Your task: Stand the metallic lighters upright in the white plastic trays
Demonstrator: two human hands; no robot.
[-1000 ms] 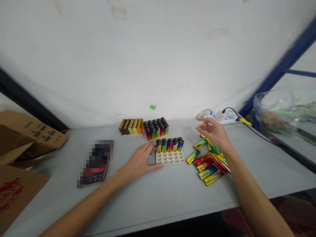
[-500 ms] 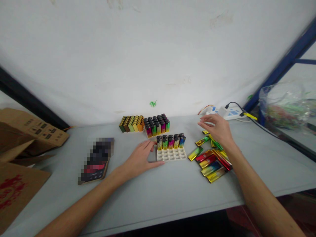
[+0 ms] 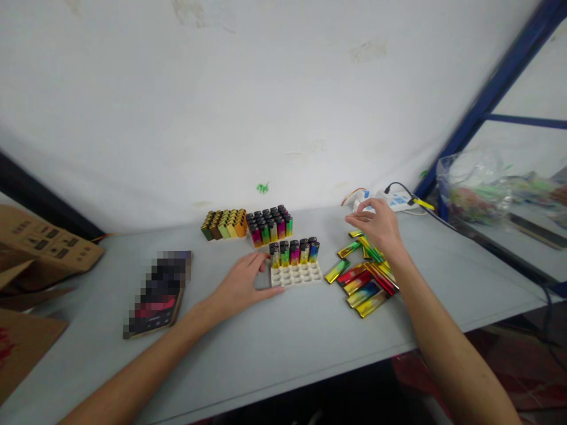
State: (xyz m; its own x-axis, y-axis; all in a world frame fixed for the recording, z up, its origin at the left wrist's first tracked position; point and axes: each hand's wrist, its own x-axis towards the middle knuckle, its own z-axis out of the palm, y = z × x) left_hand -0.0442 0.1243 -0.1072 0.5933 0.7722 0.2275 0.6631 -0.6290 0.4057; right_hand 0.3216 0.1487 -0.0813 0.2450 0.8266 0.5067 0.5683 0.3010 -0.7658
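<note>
A white tray (image 3: 296,275) with rows of pockets stands on the table, its back pockets filled with upright lighters (image 3: 295,252) in clear, green, pink and blue. My left hand (image 3: 241,280) clasps the tray's left end, thumb along the front edge and fingertips by the leftmost lighters. Raised in the air above the right-hand pile is my right hand (image 3: 378,223). Its fingers are bent, thumb and forefinger slightly apart, and I see nothing between them. Beneath it lie shiny loose lighter casings (image 3: 363,283) in yellow, red, green and blue, partly hidden by the forearm.
Behind the tray stand a block of black-topped lighters (image 3: 270,224) and a block of gold-toned casings (image 3: 225,224). A phone (image 3: 159,295) lies left, beside cardboard boxes (image 3: 48,242). A power strip (image 3: 398,199) with cables sits by the wall, and a plastic bag (image 3: 476,186) is right.
The view has shifted, so everything on the table appears further left. My left hand stays at the tray. The right hand still hovers over the loose casings, with its fingers a little more bent.
</note>
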